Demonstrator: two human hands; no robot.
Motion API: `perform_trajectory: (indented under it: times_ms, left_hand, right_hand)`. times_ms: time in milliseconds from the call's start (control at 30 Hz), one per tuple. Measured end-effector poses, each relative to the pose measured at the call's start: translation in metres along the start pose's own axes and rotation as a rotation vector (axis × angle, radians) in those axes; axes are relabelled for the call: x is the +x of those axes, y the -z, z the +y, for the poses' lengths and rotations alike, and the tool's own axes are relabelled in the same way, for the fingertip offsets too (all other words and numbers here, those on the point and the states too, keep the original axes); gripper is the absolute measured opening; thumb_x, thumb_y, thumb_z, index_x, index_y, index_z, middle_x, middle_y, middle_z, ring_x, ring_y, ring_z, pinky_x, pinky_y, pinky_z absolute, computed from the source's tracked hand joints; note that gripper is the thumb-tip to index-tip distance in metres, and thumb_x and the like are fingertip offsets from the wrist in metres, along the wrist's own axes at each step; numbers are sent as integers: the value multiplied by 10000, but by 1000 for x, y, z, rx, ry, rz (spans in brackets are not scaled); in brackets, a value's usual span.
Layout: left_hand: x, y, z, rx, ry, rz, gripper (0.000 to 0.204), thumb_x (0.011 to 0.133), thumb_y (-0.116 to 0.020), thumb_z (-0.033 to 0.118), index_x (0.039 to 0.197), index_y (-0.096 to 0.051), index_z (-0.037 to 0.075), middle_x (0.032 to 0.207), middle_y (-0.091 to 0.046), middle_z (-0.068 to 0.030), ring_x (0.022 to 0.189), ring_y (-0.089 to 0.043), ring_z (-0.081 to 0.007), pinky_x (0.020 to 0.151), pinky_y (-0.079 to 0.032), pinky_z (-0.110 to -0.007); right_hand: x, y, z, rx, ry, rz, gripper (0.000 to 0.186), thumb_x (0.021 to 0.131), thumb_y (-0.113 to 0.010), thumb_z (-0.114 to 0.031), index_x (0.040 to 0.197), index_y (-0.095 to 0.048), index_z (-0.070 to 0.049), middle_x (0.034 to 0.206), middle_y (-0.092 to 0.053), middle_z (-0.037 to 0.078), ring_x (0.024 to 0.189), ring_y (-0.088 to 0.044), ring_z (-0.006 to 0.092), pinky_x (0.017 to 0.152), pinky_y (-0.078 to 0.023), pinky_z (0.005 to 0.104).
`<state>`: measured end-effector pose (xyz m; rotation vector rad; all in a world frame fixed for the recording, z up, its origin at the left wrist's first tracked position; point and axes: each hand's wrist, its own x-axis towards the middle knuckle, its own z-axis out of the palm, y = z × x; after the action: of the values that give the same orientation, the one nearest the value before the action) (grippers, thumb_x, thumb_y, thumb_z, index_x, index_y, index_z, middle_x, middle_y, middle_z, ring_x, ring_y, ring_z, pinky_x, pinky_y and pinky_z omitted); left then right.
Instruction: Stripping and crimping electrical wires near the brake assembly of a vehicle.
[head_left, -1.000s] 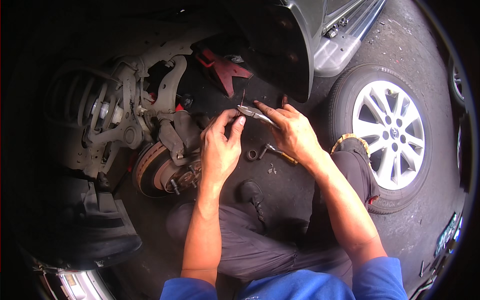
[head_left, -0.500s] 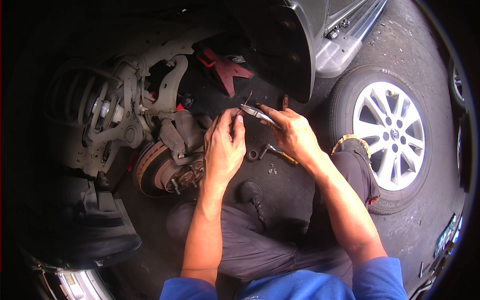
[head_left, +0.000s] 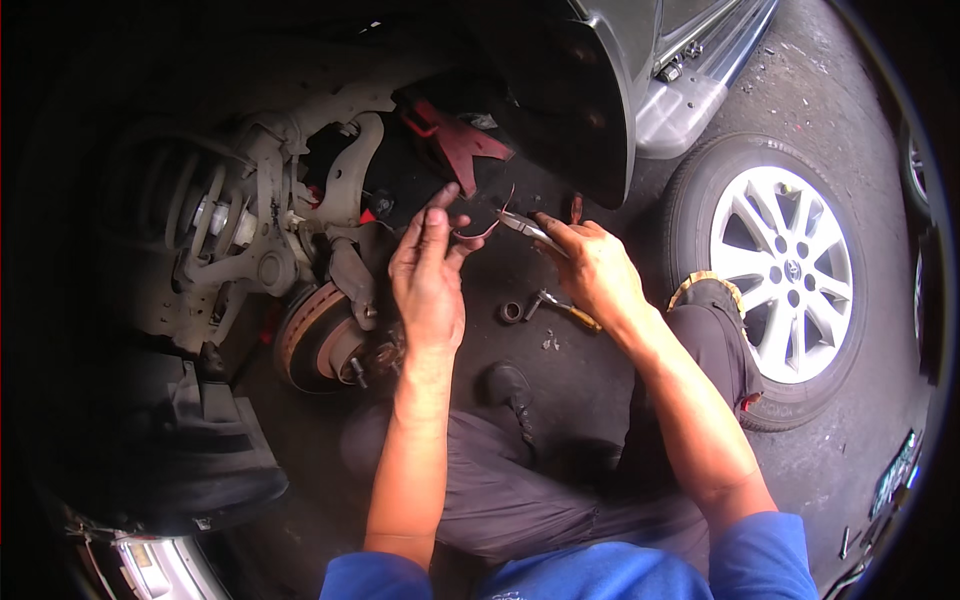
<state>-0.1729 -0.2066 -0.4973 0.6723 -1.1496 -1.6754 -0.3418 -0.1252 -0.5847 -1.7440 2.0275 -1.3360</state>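
Note:
My right hand (head_left: pixel 600 275) is closed on silver pliers (head_left: pixel 528 225), whose jaws are at a thin copper-coloured wire (head_left: pixel 490 228). The wire curves down and left toward my left hand (head_left: pixel 428 275). That hand has its fingers apart and slightly curled, touching or very near the wire's lower bend. Below and left of my hands is a brake disc (head_left: pixel 310 335) with studs, under grey suspension parts (head_left: pixel 270 200). A metal ring (head_left: pixel 511 312) and a tool with a yellow handle (head_left: pixel 575 312) lie on the floor beneath the pliers.
A red jack stand (head_left: pixel 470 150) stands beyond my hands. A loose wheel (head_left: pixel 735 255) with a silver rim lies at the right, beside my bent knee. Dark fender panels (head_left: pixel 590 90) overhang the upper middle, with a running board (head_left: pixel 680 115) to their right.
My left fingers have parted from their pinch and spread, the hand shifting slightly left. The pliers have moved slightly right, and the wire now shows a wider curve.

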Motion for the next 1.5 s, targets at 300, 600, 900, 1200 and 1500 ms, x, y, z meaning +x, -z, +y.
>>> perform_trajectory:
  times_ms: [300,600,900,1200,1500]
  left_hand:
    - [-7,10,-10,1587,-400,-169,312,1007,-691,193,1254,-701,3,1092,-707,-153,985,-668,-328,869,-529,-441]
    - [-4,0,-13,1404,-538,-114,253,1030,-677,176,1185,-736,-16,923,-710,-131,823,-684,-283,772,-538,-394]
    - [-3,-1,-8,730,6,-44,307,1086,-646,233,1150,-724,-57,801,-698,-19,699,-642,-89,663,-481,-236]
    - [-3,-4,-8,635,-19,-64,279,1097,-621,193,1166,-700,-65,841,-722,-51,617,-558,-46,587,-417,-216]
    - [-3,2,-6,810,-60,-59,255,1093,-628,197,1212,-718,-9,747,-712,-43,512,-357,25,462,-232,-209]
  right_hand:
    - [3,4,-10,-34,-18,-23,403,935,-754,-162,1329,-708,-93,872,-729,167,827,-685,330,767,-576,434]
    - [4,4,-10,7,13,16,400,934,-762,-160,1324,-709,-92,854,-725,167,810,-683,333,752,-573,434]
    - [3,6,-9,49,69,10,460,953,-735,-143,1405,-663,-95,824,-703,99,780,-620,278,775,-539,416]
    - [5,9,-10,52,91,21,472,954,-740,-146,1418,-657,-113,801,-687,90,765,-604,272,760,-533,410]
    - [7,9,-10,105,90,3,468,967,-739,-169,1425,-656,-115,835,-715,109,764,-615,284,766,-536,416]
